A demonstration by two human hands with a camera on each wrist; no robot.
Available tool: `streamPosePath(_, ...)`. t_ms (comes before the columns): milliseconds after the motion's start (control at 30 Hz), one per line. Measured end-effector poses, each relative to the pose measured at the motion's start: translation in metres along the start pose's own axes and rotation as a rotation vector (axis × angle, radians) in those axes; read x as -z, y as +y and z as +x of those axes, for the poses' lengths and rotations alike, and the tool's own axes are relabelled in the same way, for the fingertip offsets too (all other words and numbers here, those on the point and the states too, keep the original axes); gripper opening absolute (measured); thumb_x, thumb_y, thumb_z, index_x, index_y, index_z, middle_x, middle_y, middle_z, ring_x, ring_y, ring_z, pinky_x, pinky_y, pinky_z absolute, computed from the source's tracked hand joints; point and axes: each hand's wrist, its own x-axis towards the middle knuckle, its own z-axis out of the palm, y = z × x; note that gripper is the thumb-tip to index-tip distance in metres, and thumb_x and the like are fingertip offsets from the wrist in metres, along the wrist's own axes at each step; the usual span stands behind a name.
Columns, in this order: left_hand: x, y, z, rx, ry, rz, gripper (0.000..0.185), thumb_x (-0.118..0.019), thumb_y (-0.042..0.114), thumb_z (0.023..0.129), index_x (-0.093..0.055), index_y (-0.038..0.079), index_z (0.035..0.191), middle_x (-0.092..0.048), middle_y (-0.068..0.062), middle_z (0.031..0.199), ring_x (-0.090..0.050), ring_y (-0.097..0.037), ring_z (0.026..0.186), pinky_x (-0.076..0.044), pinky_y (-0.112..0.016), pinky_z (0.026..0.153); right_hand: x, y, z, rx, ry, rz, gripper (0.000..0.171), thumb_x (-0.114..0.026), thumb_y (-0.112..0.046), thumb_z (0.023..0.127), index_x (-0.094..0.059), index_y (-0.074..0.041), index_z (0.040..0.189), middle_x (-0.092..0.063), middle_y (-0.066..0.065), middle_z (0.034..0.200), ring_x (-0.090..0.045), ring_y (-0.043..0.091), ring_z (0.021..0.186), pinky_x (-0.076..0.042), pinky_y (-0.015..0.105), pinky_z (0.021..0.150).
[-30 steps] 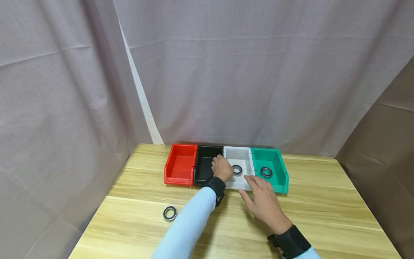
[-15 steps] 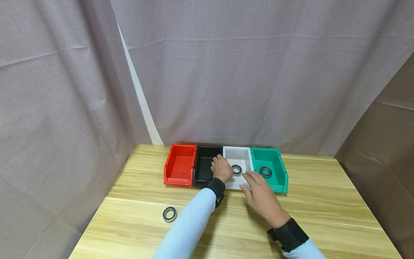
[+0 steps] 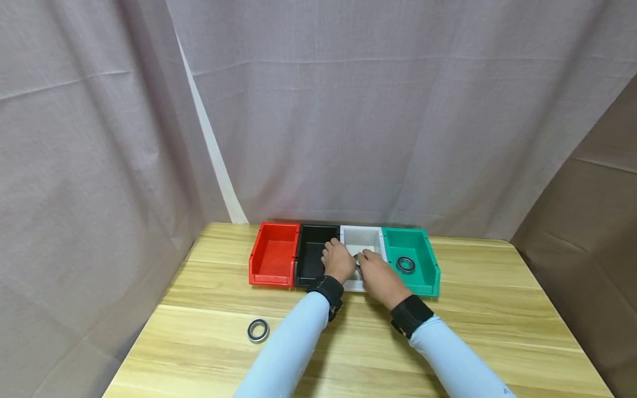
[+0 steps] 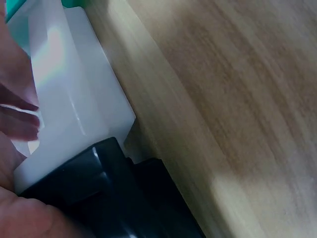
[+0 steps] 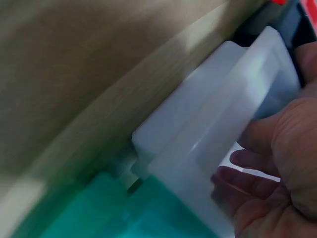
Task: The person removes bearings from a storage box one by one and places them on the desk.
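My left hand bends over the wall between the black bin and the white bin, gripping it. In the left wrist view, that hand's digits lie at the black bin's edge. A ball bearing on the white bin's floor shows only its left part. My right hand reaches over the white bin's front, thumb and fingers at this bearing. The right wrist view shows its curled fingers inside the bin, the bearing hidden there.
A red bin stands left of the black one. The green bin on the right holds another bearing. One more bearing lies on the wooden table, left of my left forearm. A grey curtain hangs behind.
My right hand has moved left and forward from the white bin's front right edge to the bearing inside, its fingers closing over it. The left hand stays at the wall.
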Motion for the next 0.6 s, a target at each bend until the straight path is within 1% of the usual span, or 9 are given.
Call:
streamPosePath(133,0.0,-0.001,0.002,0.004,-0.019,-0.012,0.062,-0.077,0.021,0.095,-0.046,-0.008,0.14,-0.052,-0.029,0.134,-0.054,-0.044,0.12,-0.045,-0.057,0.106,-0.009,0.0,0.015,-0.021,-0.069,0.0,0.034,-0.07,-0.001,0.098,-0.065,0.01,0.13,-0.068,0.024,0.12,-0.068,0.042,0.114,-0.058,0.05,0.101)
streamPosePath(200,0.002,-0.001,0.003,0.007,-0.043,-0.014,0.063,-0.075,0.022,0.097,-0.044,-0.008,0.143,-0.051,-0.029,0.138,-0.052,-0.045,0.123,-0.045,-0.058,0.108,-0.012,0.001,0.021,-0.051,-0.102,0.007,0.031,-0.068,-0.002,0.1,-0.066,0.008,0.129,-0.068,0.024,0.12,-0.068,0.041,0.113,-0.058,0.05,0.1)
streamPosePath(267,0.004,-0.001,0.003,0.011,-0.052,-0.034,0.062,-0.072,0.021,0.098,-0.043,-0.008,0.144,-0.049,-0.03,0.139,-0.051,-0.046,0.125,-0.044,-0.059,0.109,-0.014,0.001,0.026,-0.074,-0.12,0.017,0.03,-0.066,-0.004,0.102,-0.068,0.006,0.129,-0.07,0.024,0.122,-0.068,0.042,0.114,-0.058,0.052,0.101)
streamPosePath(400,0.007,-0.001,0.004,0.016,-0.037,-0.07,0.056,-0.066,0.019,0.101,-0.043,-0.009,0.143,-0.049,-0.031,0.138,-0.051,-0.047,0.124,-0.044,-0.06,0.107,-0.015,0.001,0.035,-0.07,-0.14,0.046,0.033,-0.067,-0.006,0.101,-0.068,0.006,0.133,-0.073,0.026,0.125,-0.068,0.045,0.119,-0.056,0.055,0.104)
streamPosePath(467,0.006,-0.001,0.004,0.017,-0.03,-0.076,0.053,-0.065,0.018,0.101,-0.045,-0.008,0.142,-0.05,-0.031,0.137,-0.051,-0.047,0.124,-0.044,-0.06,0.105,-0.017,0.002,0.039,-0.064,-0.154,0.059,0.033,-0.068,-0.004,0.1,-0.07,0.004,0.131,-0.075,0.024,0.12,-0.068,0.043,0.117,-0.056,0.053,0.102)
streamPosePath(600,0.004,-0.002,0.003,0.01,-0.039,-0.075,0.051,-0.065,0.015,0.099,-0.045,-0.007,0.14,-0.05,-0.03,0.136,-0.051,-0.047,0.122,-0.044,-0.059,0.104,-0.024,0.006,0.044,-0.069,-0.175,0.068,0.02,-0.072,-0.002,0.096,-0.078,-0.004,0.114,-0.077,0.016,0.101,-0.069,0.036,0.102,-0.058,0.048,0.092)
